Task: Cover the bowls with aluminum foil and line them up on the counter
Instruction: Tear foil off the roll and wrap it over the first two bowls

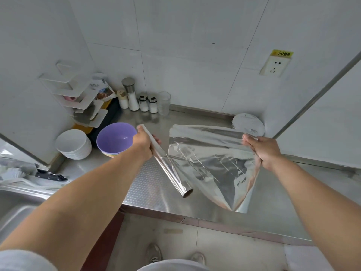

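Left hand (143,142) grips the foil roll (168,165), held tilted above the counter (273,208). Right hand (263,151) pinches the sheet's (211,163) far edge at 3 o'clock. Covered bowl (248,124) sits at 1 o'clock; purple bowl (115,138), atop a stack, and white bowls (73,143) at 10 o'clock.

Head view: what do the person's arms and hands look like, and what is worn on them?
Both forearms are bare. The left hand and right hand wear no gloves, rings or watch. A light grey short sleeve covers the left upper arm at the frame's bottom corner.
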A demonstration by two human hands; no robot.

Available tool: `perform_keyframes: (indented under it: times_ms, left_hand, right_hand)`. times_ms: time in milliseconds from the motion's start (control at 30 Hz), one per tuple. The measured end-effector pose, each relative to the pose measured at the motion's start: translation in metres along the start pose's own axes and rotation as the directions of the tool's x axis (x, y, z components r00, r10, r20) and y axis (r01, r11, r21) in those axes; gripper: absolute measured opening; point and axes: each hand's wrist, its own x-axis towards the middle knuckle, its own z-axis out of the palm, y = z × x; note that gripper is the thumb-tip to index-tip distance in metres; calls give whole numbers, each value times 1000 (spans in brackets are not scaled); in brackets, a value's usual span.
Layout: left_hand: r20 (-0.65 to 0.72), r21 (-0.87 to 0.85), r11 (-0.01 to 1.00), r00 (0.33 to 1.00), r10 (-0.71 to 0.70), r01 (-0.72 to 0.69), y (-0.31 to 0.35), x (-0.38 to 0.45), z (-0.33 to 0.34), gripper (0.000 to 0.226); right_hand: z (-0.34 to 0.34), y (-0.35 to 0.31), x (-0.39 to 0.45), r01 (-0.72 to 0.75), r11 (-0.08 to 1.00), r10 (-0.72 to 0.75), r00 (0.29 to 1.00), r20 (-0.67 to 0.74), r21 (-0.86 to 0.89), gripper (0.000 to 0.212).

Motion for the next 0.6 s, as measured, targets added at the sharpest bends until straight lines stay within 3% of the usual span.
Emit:
perform_keyframes:
  times_ms: [233,500,600]
  left_hand:
    - [-96,-95,995,995,-1,-8,1,9,-7,56]
    - [-42,-25,1000,999,6,-7,6,6,-14,48]
    - [-36,-12,1000,999,5,-6,8,6,-15,48]
  right_hand:
    - [-7,7,5,-54,998,52,995,-81,-17,18]
    - [-23,12,9,-91,991,78,989,-123,-103,36]
    - [-27,11,7,-84,988,66,989,-136,-132,33]
